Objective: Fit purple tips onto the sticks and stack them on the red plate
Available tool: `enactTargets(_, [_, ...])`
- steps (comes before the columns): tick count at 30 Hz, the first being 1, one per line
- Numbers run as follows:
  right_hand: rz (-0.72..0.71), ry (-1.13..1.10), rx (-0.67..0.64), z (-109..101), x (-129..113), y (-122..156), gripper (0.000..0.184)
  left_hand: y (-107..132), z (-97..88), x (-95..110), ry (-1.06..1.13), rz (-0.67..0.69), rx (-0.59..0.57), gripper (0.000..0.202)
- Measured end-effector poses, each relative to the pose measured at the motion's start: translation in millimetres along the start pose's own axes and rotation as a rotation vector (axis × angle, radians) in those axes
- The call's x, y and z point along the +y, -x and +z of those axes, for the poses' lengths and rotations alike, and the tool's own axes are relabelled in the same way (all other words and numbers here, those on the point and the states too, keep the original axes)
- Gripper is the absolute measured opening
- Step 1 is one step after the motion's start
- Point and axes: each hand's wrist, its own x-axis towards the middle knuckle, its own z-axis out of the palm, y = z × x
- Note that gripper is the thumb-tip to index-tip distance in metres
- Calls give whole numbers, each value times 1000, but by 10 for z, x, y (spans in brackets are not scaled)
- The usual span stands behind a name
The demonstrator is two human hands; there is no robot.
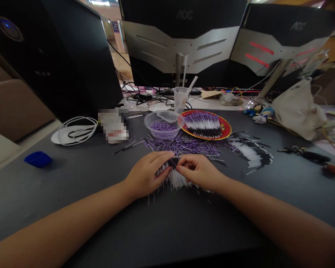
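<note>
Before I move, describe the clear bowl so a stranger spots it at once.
Find the central monitor, then the dark table before it. There sits the bowl, just left of the red plate. Unlike the narrow cup behind, it's wide and holds loose purple sticks.

Counted at the centre: one left hand [147, 173], one right hand [202, 171]. Two monitors [184, 31] span top centre to upper right; one computer tower [61, 59], upper left; one blue cup-like piece [38, 159], left; mid-frame, one plastic cup [179, 99], one clear bowl [148, 125], one red plate [226, 128]; sticks [188, 145], uncountably many.
</note>
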Motion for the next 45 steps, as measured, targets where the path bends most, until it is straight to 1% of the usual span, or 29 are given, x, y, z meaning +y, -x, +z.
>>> enactTargets(1, [-6, -1, 38, -48, 7, -23, 12, -17, -22, -21, -33, -42, -13, 34])
enactTargets(3, [-21, -1, 152, -203, 36, -95, 14, -51, -73, -74, -134, -149, -65, 26])
enactTargets(5, [-30, 11, 317, -446, 102, -209, 16, -78, -114, -133, -247, -249, -151, 22])
enactTargets(8, [-25, 104, 592, -940, 309, -449, 19, -98, -118, -200, -312, -402, -292, 33])
enactTargets(11, [23, 279, 844, -1461, 621, -705, 21, -100, -69, -227, -262, -554, -398, 39])
enactTargets(12, [54, 358, 900, -1611, 729, -779, 23, -100, -53, -230, -248, -580, -419, 40])
enactTargets(14, [159, 569, 943, -1848, 921, -903, 27, -102, -35, -229, -232, -596, -438, 41])
enactTargets(15, [189, 600, 943, -1929, 996, -951, 27, -104, -33, -228, -227, -596, -443, 41])
enactTargets(17, [226, 638, 910, -2022, 1101, -1027, 26, -107, -40, -227, -219, -587, -450, 41])
enactTargets(21, [238, 648, 822, -2020, 1160, -1092, 26, -107, -61, -228, -209, -546, -455, 39])
enactTargets(25, [215, 672, 819, -1956, 1133, -1033, 26, -101, -58, -234, -194, -542, -449, 38])
enactTargets(28, [192, 677, 839, -1884, 1064, -921, 26, -98, -49, -241, -177, -547, -441, 38])
enactTargets(31, [141, 585, 821, -1715, 895, -763, 25, -109, -78, -235, -131, -571, -449, 39])
enactTargets(33, [89, 474, 738, -1533, 721, -629, 23, -132, -139, -213, -85, -598, -456, 41])
enactTargets(35, [32, 439, 591, -1319, 530, -478, 22, -161, -226, -177, -66, -618, -449, 41])
enactTargets(37, [17, 493, 441, -1120, 367, -330, 23, -183, -312, -133, -122, -627, -435, 41])
enactTargets(38, [0, 553, 360, -1040, 308, -265, 23, -187, -345, -112, -154, -636, -451, 42])
enactTargets(39, [-10, 605, 306, -980, 269, -210, 23, -185, -367, -95, -180, -635, -473, 43])
enactTargets(42, [17, 775, 206, -923, 262, -115, 20, -151, -364, -72, -217, -623, -561, 47])
enactTargets(45, [82, 885, 101, -979, 350, -99, 14, -115, -299, -86, -185, -629, -636, 46])
